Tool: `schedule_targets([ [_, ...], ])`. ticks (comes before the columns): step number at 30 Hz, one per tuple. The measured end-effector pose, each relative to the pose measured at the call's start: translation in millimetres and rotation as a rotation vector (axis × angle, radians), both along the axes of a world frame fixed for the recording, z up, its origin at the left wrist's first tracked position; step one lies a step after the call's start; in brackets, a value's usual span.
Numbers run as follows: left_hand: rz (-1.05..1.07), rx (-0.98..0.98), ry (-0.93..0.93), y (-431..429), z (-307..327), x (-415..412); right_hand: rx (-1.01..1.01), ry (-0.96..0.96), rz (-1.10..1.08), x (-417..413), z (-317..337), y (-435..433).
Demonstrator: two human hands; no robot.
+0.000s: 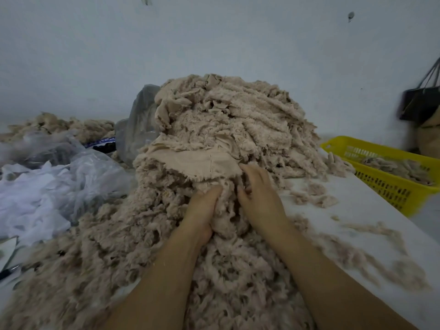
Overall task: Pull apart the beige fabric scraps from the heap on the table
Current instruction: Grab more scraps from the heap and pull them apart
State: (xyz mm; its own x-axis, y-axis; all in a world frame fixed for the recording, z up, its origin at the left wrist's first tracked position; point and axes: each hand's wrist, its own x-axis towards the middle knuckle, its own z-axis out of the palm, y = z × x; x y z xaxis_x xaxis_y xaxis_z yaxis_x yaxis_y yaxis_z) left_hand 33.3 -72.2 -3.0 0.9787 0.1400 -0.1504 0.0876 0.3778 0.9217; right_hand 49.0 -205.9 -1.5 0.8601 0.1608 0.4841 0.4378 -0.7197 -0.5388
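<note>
A tall heap of beige fabric scraps point(228, 122) rises at the middle of the white table point(371, 210), and looser fluffy scraps spill from it toward me. At the foot of the heap, my left hand point(202, 210) and my right hand point(259, 194) both dig into one bunch of beige scraps point(228, 210). Their fingers curl into the bunch from either side, just below a flat beige piece point(197, 160). The fingertips are partly buried in the fabric.
A yellow plastic basket point(385, 184) holding some scraps hangs over the table's right edge. Clear and white plastic bags point(59, 182) lie at the left, with more beige scraps point(66, 125) behind them. A black bag point(419, 103) hangs on the wall at the right. Small tufts dot the table's right side.
</note>
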Motion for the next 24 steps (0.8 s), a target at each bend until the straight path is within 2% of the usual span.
schedule_targets([
  [4, 0.008, 0.281, -0.035, -2, -2, -1, -0.066, -0.03, 0.066, 11, 14, 8],
  [7, -0.007, 0.491, -0.128, -5, -1, -4, -0.11, -0.036, 0.15, 20, 31, 15],
  [9, -0.022, 0.551, -0.141, -5, -2, -4, -0.177, -0.032, 0.183, 24, 39, 17],
  [11, 0.01, 0.608, -0.127, -4, -2, -1, -0.151, -0.038, 0.209, 22, 43, 16],
  [13, 0.152, 0.702, -0.124, -1, -3, 2, -0.09, -0.082, 0.194, 17, 42, 10],
  [15, 0.421, 0.764, -0.197, 2, -1, 0, -0.046, -0.143, 0.138, 10, 37, 0],
  [17, 0.579, 0.739, -0.398, 4, 5, -5, -0.019, -0.169, 0.126, 3, 28, -10],
  [18, 0.543, 0.689, -0.429, 1, 8, -8, -0.021, -0.186, 0.142, 0, 23, -15],
  [22, 0.041, 0.264, -0.156, -12, 16, -10, -0.192, -0.374, 0.252, -14, 9, -16],
  [24, -0.028, -0.054, -0.108, -8, 17, -8, -0.212, -0.464, 0.305, -21, 6, -12],
])
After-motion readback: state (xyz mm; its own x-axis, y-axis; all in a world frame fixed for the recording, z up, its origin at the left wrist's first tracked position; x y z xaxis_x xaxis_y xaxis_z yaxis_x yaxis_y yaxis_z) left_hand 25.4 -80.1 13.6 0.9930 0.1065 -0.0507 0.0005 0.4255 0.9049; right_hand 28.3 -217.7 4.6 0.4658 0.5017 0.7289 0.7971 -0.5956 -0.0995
